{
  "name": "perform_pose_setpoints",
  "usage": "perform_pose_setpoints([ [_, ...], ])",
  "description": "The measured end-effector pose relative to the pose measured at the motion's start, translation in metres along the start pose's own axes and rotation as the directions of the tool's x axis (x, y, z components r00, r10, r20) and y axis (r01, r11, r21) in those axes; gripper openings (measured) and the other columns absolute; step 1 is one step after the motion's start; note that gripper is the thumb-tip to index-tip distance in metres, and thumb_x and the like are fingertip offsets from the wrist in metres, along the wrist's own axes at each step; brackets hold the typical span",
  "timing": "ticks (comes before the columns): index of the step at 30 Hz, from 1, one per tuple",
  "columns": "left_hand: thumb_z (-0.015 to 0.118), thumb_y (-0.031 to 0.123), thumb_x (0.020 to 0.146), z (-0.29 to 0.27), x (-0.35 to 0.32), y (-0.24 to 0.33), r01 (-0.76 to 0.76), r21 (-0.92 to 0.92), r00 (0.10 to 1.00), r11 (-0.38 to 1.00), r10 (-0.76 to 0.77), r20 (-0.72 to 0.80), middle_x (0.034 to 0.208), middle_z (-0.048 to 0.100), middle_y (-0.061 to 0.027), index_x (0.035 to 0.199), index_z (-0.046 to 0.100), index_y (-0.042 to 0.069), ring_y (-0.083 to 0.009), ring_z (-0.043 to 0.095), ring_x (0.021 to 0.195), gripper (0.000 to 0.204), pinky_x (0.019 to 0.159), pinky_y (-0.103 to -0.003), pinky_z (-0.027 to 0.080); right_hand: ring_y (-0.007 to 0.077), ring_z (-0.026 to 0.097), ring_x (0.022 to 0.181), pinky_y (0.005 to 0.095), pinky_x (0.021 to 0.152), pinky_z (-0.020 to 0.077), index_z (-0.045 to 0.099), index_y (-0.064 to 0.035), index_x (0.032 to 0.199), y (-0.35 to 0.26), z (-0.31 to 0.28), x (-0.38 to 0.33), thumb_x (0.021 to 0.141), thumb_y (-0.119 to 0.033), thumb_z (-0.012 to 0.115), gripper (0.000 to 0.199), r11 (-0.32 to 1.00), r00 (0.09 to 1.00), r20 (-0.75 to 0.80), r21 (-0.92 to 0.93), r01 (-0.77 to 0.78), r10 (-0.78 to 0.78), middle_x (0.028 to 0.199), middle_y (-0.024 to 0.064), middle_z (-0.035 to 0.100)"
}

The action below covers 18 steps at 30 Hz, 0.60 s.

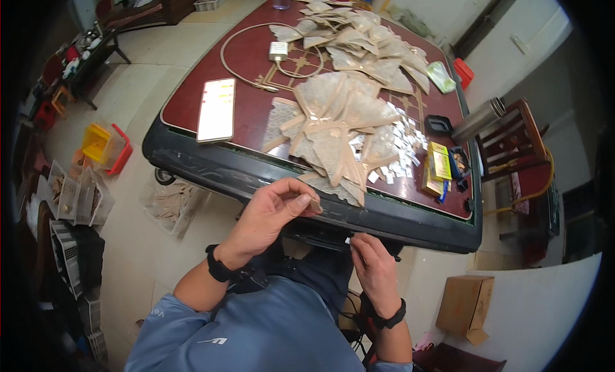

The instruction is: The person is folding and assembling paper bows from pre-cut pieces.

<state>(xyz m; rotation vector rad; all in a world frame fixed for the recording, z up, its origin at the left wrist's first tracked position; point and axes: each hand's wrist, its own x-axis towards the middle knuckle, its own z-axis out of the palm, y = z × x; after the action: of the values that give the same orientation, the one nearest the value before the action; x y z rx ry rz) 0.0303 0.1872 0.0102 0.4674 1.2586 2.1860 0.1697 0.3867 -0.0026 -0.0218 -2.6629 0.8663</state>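
A: Left hand, state of grip?
B: Closed in a pinch, thumb against forefinger, on one small tan piece. Remaining fingers curled.

A: Right hand?
B: Thumb and forefinger nearly together, pinching one small white piece at the tips. Remaining fingers folded.

A: Pose of each?
B: Left: raised, wrist bent inward, fingers pointing right, seen against the black front edge of the bench. Right: lower, back of hand uppermost, fingers pointing up and left, in front of the same edge. Hands apart. One black band on each wrist; blue sleeves pushed back.

A: Items near the hands?
B: Tan panels, translucent, overlapping, the nearest group just beyond the left hand. White tabs, many, scattered to the right of that group. Phone, one, screen lit, at left.

A: Hard to make out?
B: Both pinched pieces: mostly covered by fingertips, exact kind not readable. Right palm: hidden. Lower panels: covered by upper ones. Sleeves: cut off at the lower edge of view.
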Motion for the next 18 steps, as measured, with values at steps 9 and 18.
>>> perform_pose_setpoints([
  [9, 0.07, 0.012, 0.088, 0.031, 0.014, -0.011, -0.148, 0.425, 0.981, 0.893, 0.077, 0.179, 0.117, 0.06, -0.0057, 0.114, 0.061, 0.004, -0.0139, 0.057, 0.107, 0.028, 0.092, -0.03, 0.047, 0.0156, 0.066, 0.074, 0.0267, 0.063, 0.0583, 0.058, 0.0091, 0.118, -0.034, -0.038, 0.039, 0.099, -0.014, 0.054, 0.03, 0.201, 0.808, 0.463, 0.808, -0.554, 0.364, 0.095, 0.0132, 0.066],
  [18, 0.073, 0.022, 0.083, 0.025, 0.066, 0.018, -0.301, 0.767, 0.951, 0.567, 0.237, 0.198, 0.116, 0.062, -0.011, 0.115, 0.061, 0.003, -0.0271, 0.059, 0.107, 0.038, 0.09, -0.036, 0.047, 0.014, 0.066, 0.075, 0.0258, 0.064, 0.0585, 0.062, 0.0075, 0.111, 0.007, -0.015, 0.058, 0.093, -0.007, 0.063, 0.024, 0.048, 0.866, 0.345, 0.921, -0.387, 0.363, 0.092, 0.0117, 0.067],
])
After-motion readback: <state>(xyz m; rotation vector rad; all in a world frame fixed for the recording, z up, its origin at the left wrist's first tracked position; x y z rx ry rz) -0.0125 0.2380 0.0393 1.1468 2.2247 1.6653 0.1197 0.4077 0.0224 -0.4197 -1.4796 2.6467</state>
